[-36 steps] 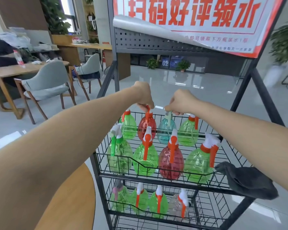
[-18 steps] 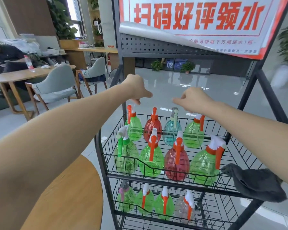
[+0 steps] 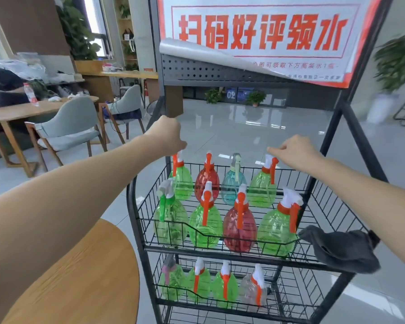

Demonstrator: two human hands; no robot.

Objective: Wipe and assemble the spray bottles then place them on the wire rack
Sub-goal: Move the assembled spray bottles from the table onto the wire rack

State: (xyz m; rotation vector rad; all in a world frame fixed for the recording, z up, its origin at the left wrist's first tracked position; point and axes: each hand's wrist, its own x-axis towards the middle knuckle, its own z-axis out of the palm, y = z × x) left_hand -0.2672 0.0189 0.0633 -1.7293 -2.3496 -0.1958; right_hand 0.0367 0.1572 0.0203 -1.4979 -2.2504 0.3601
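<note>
head view
left hand (image 3: 167, 134): arm stretched forward over the rack's back left corner, back of hand to camera, fingers curled under. Sits just above the back-left green bottle's (image 3: 182, 181) sprayer head; can't tell if it's touching or holding anything.
right hand (image 3: 295, 152): arm stretched in from the right, fingers loosely curled, fingertips pointing left. Hovers just above the back-right green bottle's (image 3: 262, 188) nozzle, nothing in it.
wire rack (image 3: 332, 268): black, tiered baskets, just right of the round wooden table (image 3: 80, 277).
top basket: eight spray bottles in two rows of four, all upright, long axis vertical. Back row: green, red bottle (image 3: 206, 183), blue bottle (image 3: 232, 188), green. Front row: green, green, red, green.
triggers: mostly orange, hanging down the camera-facing side; front-left bottle (image 3: 170, 220) has a green trigger.
lower basket: four more upright bottles (image 3: 212, 284), three green, one clear.
cloth (image 3: 344, 250): dark grey, draped over the top basket's front right corner.
sign (image 3: 262, 36): red and white, on the rack's upper frame, lower left corner peeling.
</note>
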